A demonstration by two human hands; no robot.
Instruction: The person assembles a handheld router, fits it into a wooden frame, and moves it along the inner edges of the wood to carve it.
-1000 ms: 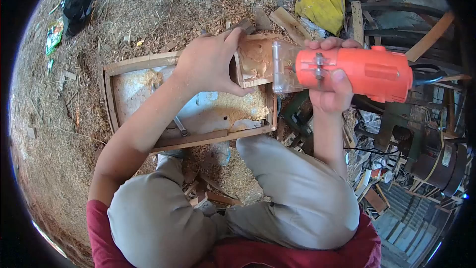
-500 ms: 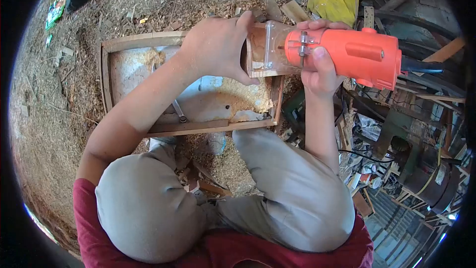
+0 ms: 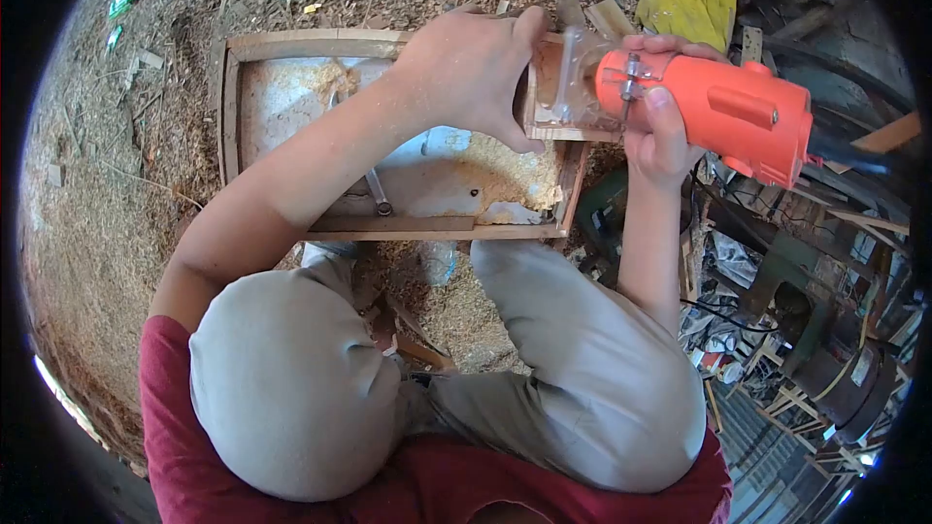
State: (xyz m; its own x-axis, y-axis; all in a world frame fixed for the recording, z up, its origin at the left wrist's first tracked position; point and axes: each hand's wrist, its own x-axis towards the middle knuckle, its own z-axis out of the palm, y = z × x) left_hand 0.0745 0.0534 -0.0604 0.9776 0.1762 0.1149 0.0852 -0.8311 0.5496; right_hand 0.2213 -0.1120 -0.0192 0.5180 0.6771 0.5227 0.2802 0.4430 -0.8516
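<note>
My right hand (image 3: 665, 126) is wrapped round an orange trim router (image 3: 723, 107), which lies on its side with its cord running off to the right. Its clear plastic base (image 3: 585, 68) is against a small wooden box-like piece (image 3: 573, 133). From the other side, my left hand (image 3: 476, 68) grips that piece, thumb at the near edge and fingers over the far one. Whether the router's bit is cutting cannot be made out. Beneath both hands lies a shallow wood-framed tray (image 3: 388, 232) with sawdust in it. A metal wrench (image 3: 379, 196) lies inside, partly covered by my left forearm.
Wood shavings (image 3: 126, 262) cover the ground. A yellow bag (image 3: 686, 2) and wood offcuts (image 3: 610, 19) lie beyond the router. Scrap and dark green metal machinery (image 3: 777, 281) crowd the right side. My bent knees (image 3: 291, 378) are close to the tray's near edge.
The whole scene has shifted right and slightly up as the camera turned. Both hands keep the same grips, and the router stays against the wooden piece.
</note>
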